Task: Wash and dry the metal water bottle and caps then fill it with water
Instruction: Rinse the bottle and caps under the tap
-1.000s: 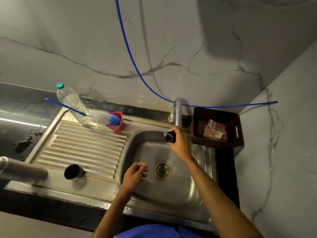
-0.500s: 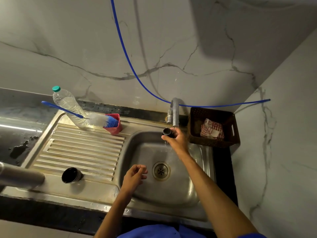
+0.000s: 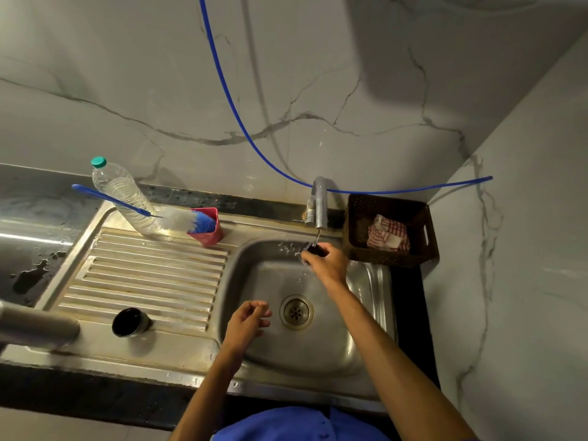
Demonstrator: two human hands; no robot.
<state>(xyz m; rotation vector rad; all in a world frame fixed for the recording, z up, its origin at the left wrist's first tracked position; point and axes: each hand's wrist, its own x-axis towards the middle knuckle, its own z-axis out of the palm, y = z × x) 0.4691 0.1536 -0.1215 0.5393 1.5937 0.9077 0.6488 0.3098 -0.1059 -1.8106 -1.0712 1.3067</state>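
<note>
Water was now hitting the small black cap (image 3: 313, 249), splashing into the sink (image 3: 375, 281); half a second earlier, no splash. Right hand (image 3: 327, 265) pinched it under the tap (image 3: 319, 202); left hand (image 3: 249, 323) hung loosely curled, empty. Rinse underway; second cap (image 3: 130, 322) and metal bottle (image 3: 35, 326) sat near-left on the surface, unwashed by my read.

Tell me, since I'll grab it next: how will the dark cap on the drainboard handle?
The dark cap looks small, so probably light. The drainboard looks wet, so it may be slippery. It seems to lie tilted beside the ridges, so a nudge might roll it.
</note>
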